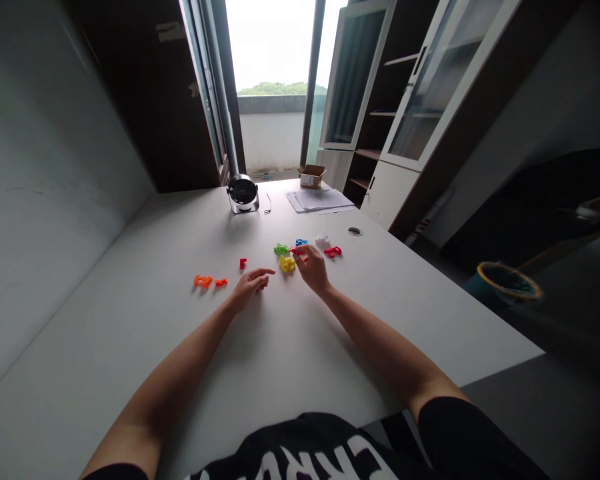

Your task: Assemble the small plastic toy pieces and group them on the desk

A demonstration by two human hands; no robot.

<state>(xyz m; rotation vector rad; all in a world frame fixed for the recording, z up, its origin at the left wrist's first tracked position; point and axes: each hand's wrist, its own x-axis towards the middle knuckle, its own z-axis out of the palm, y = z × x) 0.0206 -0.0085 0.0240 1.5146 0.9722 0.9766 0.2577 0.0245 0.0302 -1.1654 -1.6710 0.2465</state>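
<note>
My right hand (pixel 312 268) is closed in a pinch on a small red plastic piece (pixel 294 251), above the cluster of coloured plastic pieces. Around it lie a green piece (pixel 281 249), a yellow piece (pixel 287 265), a blue piece (pixel 301 243), a white piece (pixel 323 241) and a larger red piece (pixel 333 252). My left hand (pixel 251 287) hovers low, index finger stretched toward the yellow piece and the other fingers loosely curled, with nothing seen in it. A red L-shaped piece (pixel 243 263) lies just beyond it. Two orange pieces (pixel 203 282) rest further left.
The white table (pixel 130 320) meets a wall on the left. Toward its far edge stand a black round lamp-like device (pixel 243 192), papers (pixel 320 200) and an open cardboard box (pixel 312 177). A cable hole (pixel 355 232) lies right. A bin (pixel 509 281) stands beside the table.
</note>
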